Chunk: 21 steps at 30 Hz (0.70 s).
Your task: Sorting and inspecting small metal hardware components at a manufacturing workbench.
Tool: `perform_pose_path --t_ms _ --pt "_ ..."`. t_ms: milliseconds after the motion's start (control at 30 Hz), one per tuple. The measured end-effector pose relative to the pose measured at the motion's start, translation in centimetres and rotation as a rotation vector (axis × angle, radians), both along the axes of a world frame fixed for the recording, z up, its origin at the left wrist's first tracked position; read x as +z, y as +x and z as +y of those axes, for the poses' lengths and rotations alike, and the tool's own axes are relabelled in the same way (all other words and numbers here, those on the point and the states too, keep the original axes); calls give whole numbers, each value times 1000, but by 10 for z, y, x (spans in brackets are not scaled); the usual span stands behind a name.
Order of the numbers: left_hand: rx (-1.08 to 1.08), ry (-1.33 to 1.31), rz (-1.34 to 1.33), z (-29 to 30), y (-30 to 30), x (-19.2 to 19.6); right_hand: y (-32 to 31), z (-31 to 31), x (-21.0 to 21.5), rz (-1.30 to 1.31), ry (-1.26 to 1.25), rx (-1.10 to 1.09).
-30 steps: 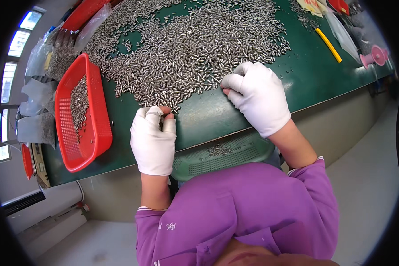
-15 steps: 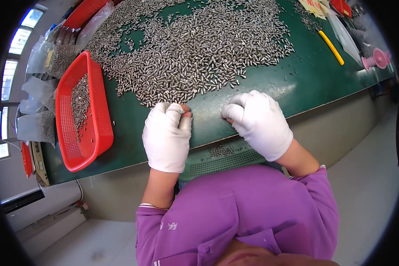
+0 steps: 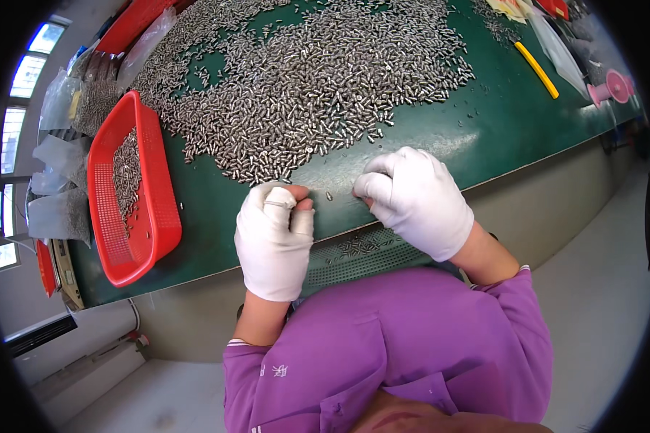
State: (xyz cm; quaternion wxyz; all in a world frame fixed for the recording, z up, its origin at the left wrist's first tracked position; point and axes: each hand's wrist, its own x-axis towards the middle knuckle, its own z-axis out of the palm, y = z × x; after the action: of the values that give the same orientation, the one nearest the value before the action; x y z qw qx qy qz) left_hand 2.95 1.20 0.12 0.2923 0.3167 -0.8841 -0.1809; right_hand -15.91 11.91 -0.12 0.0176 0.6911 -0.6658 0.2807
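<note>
Green table point(image 3: 484, 137): metal pins point(image 3: 303, 86) just beyond hands.

Centre frame, the gloved left hand point(image 3: 273, 242) and right hand point(image 3: 417, 200) rest at the green table point(image 3: 498, 123) edge below a spread of small metal pins point(image 3: 303, 86); a red basket point(image 3: 133, 191) sits left.

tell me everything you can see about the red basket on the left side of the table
The red basket is a shallow rectangular tray that looks like plastic, with mesh-like perforated walls and floor and a thicker solid rim. It sits flat on the green table near its left end, long side running away from the person. Inside lies a loose layer of small silvery metal pieces, gathered toward the far half; the near end is mostly bare mesh. Neither gloved hand touches it; the left hand is nearest, apart from it to its right.
</note>
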Motion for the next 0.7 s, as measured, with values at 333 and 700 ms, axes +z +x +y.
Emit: perform_pose_path --t_ms 333,700 --pt "7 -6 -122 11 -15 6 4 -4 0 -65 30 8" --pt "-6 31 -88 12 -16 2 12 -2 3 -151 26 -121"
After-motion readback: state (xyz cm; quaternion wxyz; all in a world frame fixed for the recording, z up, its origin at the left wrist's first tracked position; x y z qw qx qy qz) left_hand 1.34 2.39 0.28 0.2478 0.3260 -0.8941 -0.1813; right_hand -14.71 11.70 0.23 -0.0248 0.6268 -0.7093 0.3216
